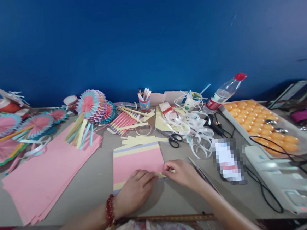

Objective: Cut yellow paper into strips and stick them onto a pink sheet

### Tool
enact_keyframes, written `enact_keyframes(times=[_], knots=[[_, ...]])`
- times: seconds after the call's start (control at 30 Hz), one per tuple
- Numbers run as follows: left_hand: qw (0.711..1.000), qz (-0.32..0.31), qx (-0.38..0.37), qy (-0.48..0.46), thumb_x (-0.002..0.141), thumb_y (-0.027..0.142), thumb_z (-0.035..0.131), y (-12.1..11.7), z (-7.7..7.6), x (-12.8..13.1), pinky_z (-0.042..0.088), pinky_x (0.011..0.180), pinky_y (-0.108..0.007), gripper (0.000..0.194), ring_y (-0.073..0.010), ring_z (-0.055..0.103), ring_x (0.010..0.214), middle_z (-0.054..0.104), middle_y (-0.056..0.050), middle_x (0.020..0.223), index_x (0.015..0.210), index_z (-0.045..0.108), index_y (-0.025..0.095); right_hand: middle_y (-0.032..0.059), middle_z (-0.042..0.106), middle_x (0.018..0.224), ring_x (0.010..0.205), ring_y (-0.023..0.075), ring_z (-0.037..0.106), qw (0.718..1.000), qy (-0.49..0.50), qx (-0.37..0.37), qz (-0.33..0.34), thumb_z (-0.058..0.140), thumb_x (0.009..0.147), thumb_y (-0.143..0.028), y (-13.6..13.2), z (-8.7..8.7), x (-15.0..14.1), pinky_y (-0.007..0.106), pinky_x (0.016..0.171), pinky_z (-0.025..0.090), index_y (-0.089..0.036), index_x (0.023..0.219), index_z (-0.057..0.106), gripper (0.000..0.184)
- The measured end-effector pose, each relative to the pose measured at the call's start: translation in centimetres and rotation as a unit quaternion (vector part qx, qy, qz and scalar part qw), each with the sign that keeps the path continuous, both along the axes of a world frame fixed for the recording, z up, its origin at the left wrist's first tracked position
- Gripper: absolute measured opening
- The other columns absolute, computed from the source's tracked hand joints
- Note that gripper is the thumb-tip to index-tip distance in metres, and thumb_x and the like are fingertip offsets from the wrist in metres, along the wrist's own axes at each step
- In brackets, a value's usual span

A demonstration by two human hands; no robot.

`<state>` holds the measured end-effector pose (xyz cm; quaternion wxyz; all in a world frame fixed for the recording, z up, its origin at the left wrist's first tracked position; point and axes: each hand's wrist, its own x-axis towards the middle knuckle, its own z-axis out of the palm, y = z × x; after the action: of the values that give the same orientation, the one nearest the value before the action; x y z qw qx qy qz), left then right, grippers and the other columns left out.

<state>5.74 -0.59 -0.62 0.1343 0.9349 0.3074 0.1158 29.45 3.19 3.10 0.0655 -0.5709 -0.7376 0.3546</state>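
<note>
A pink sheet of paper (136,162) with yellow and lilac stripes along its far and near edges lies flat on the table in front of me. My left hand (139,187), a red bead bracelet at its wrist, rests on the near part of the sheet with its fingers stretched out. At the sheet's near right corner, my right hand (178,173) has its thumb and forefinger pinched on the paper edge. Yellow paper strips (139,140) lie just beyond the sheet. Black-handled scissors (175,140) are to the right of them.
Pink sheets (46,176) are stacked on the left, beside folded paper fans (91,104). A pen cup (144,103) stands at the back. Rightward are curled white tape (200,139), a bottle (224,93), an orange tray (260,122), a power strip (278,179) and a metal tool (203,175).
</note>
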Motion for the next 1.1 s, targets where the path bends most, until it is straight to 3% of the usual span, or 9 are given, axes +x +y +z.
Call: enact_keyframes(times=[0.5,0.7,1.1], knots=[[0.998,0.005,0.034,0.048,0.096,0.019,0.054,-0.1,0.0,0.5,0.042,0.095,-0.038,0.034,-0.0242,0.054,0.106,0.058,-0.01,0.124,0.13,0.054,0.017,0.0014,0.073,0.081,0.078,0.0183,0.066,1.0,0.019,-0.014,-0.006,0.058,0.082,-0.028,-0.2,0.3,0.2,0.024,0.065,0.039,-0.022,0.078,0.069,0.013],[0.999,0.007,0.029,0.039,0.095,0.018,0.058,-0.1,0.1,0.5,0.041,0.097,-0.039,0.035,-0.0242,0.052,0.109,0.058,-0.01,0.124,0.129,0.055,0.015,0.0009,0.071,0.08,0.074,0.018,0.063,0.999,-0.029,-0.01,-0.034,0.06,0.082,-0.034,-0.3,0.4,1.6,0.025,0.061,0.034,-0.023,0.078,0.066,0.014],[0.998,0.008,0.034,0.044,0.096,0.02,0.057,-0.2,-0.3,0.4,0.041,0.098,-0.039,0.035,-0.0242,0.051,0.11,0.057,-0.009,0.127,0.131,0.054,0.017,0.0009,0.071,0.08,0.074,0.0173,0.063,0.999,-0.045,-0.014,-0.019,0.057,0.084,-0.033,0.0,0.1,1.9,0.024,0.062,0.034,-0.023,0.077,0.067,0.015]])
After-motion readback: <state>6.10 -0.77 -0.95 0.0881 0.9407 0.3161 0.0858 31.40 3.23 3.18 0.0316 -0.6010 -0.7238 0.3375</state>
